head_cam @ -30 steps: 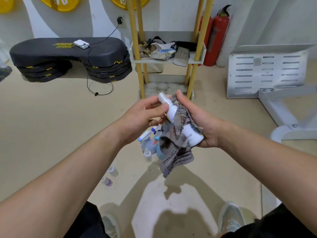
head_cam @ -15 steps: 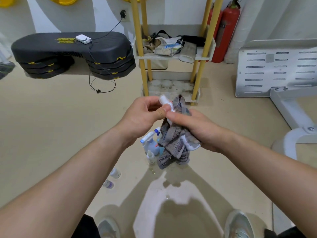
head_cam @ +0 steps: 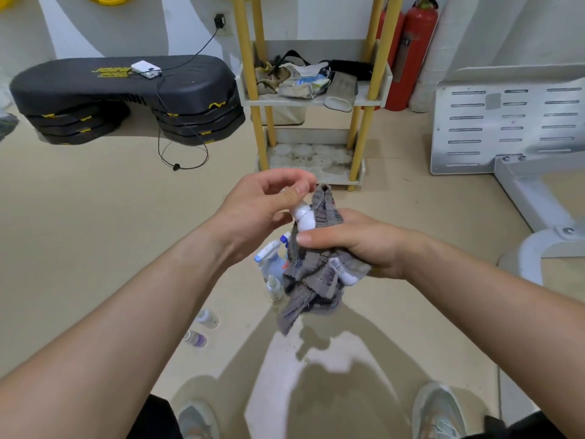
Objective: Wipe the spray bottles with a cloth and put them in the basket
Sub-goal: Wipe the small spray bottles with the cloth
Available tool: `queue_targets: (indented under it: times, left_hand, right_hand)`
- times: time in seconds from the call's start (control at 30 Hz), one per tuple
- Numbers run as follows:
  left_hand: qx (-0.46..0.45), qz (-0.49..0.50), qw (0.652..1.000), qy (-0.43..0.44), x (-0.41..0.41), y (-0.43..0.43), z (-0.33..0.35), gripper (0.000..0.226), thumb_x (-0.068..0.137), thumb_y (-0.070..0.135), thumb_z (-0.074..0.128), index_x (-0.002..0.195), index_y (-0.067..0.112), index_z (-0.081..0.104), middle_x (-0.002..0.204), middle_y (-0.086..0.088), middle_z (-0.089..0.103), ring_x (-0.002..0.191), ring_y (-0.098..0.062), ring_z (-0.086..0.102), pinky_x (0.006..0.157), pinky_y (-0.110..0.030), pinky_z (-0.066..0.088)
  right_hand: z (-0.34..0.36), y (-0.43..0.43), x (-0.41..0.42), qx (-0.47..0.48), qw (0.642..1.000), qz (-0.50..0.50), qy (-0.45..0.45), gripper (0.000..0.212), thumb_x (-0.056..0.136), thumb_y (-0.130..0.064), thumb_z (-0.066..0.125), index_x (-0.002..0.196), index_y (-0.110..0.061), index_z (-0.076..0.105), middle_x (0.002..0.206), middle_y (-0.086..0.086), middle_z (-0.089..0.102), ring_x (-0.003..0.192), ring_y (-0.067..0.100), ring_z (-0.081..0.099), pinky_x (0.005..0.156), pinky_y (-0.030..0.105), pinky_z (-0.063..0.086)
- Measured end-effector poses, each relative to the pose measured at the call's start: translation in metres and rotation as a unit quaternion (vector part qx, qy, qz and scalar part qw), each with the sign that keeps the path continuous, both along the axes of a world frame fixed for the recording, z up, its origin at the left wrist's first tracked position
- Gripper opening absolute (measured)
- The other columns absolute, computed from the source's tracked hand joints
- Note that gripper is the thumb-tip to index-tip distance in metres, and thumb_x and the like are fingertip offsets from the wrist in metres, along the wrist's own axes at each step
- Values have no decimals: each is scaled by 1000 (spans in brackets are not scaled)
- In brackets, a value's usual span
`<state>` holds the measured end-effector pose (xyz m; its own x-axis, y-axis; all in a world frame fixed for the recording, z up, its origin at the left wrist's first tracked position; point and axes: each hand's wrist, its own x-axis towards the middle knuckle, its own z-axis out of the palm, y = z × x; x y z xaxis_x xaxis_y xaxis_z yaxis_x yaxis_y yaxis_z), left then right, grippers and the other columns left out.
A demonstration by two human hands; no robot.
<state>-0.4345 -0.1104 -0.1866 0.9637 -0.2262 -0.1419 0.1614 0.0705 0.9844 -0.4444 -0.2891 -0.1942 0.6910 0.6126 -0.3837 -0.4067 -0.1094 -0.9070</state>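
"Judging by the hands, how far along is the person?"

"Partway through wiping one bottle, it seems. The left hand [head_cam: 262,210] pinches the cap end of a white spray bottle [head_cam: 303,218] between thumb and fingers [head_cam: 278,179]. The right hand [head_cam: 354,245] has its fingers curled round the grey cloth [head_cam: 316,280], which is wrapped about the bottle's body. The bottle is in the air in front of the person, well above the floor [head_cam: 95,248]. It is tilted, and its white base pokes out from under the cloth."

"Is anything in the basket yet?"

"That cannot be told. No basket can be made out in this view. If one is there, it is hidden behind the hands and cloth or lies outside the frame."

"What looks left to do, then?"

"Quite a lot, probably. Below the hands a trigger sprayer [head_cam: 269,259] with a blue and white head stands on the floor, with a small upright bottle [head_cam: 274,288] just beside it. Two more small bottles [head_cam: 207,319] lie on their sides nearer the person's left foot. Neither hand touches any of them, and nothing shows whether they have been wiped. The likely reading is that they wait their turn. So the bottle in hand needs its wipe finished and a place in the basket, and then each of the floor bottles gets the same."
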Motion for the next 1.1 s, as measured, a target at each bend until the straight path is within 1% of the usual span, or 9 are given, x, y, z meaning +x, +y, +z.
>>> queue_targets:
  times: [0.17,0.37,0.53,0.63,0.73,0.8,0.9,0.97,1.1]
  left_hand:
    - [-109,-59,992,-4,-2,7,14,39,84,1,63,122,10,61,99,-3,77,89,-11,73,75,-18,55]
    - [-97,-38,994,-32,-5,0,12,31,80,4,68,110,8,61,92,-4,79,90,-10,74,74,-17,55]
    - [10,53,998,-44,-5,-3,6,20,85,-4,74,100,7,66,77,-1,74,73,-8,72,73,-19,54]
    - [74,131,989,-5,-6,-12,-2,14,85,-2,76,93,5,68,67,-4,61,53,-7,57,62,-19,50]
    - [118,193,973,51,-7,-22,-11,10,84,3,77,81,11,72,69,-6,59,57,-13,48,62,-24,48]
    - [105,200,971,77,-8,-25,-13,7,87,12,78,83,9,74,69,-5,61,59,-16,47,59,-25,47]
    - [46,189,978,74,-6,-23,-11,21,89,20,77,96,0,72,75,-8,63,68,-20,55,64,-28,50]
    - [21,187,981,49,-7,-22,-8,25,93,27,72,98,3,70,71,-1,65,67,-16,60,66,-27,52]
    - [191,265,942,-79,-15,-22,-7,16,90,28,73,82,25,60,72,10,58,65,-4,54,67,-22,46]
  right_hand:
    - [-2,-6,1,159,981,1,109,57,43,-36,100,92,-15,79,100,14,72,90,28,69,93,44,55]
    - [3,-5,-1,176,977,12,121,58,41,-32,101,91,-9,78,94,15,74,84,27,73,82,41,61]
    - [4,6,1,-11,993,-84,-80,32,72,-21,82,99,-11,69,87,5,72,81,19,69,81,40,58]
    - [-1,17,-1,-234,928,-155,-246,29,69,-34,83,86,-22,64,74,-13,68,67,8,65,70,31,56]
    - [-6,26,-9,-451,796,-159,-370,43,69,-44,74,97,-24,49,79,-7,61,72,23,62,58,35,51]
    - [-9,27,-9,-488,758,-149,-406,44,73,-44,73,98,-22,44,78,-6,56,74,27,58,56,34,44]
    - [-5,21,-3,-308,884,-171,-308,36,72,-37,81,97,-21,59,78,-8,68,69,11,68,55,26,50]
    - [-1,18,-2,-133,952,-168,-217,20,80,-28,81,94,-20,71,83,-3,77,75,6,72,68,24,56]
    - [-6,15,3,38,962,-261,-68,25,92,-26,71,101,-3,71,95,13,77,87,27,75,81,39,61]
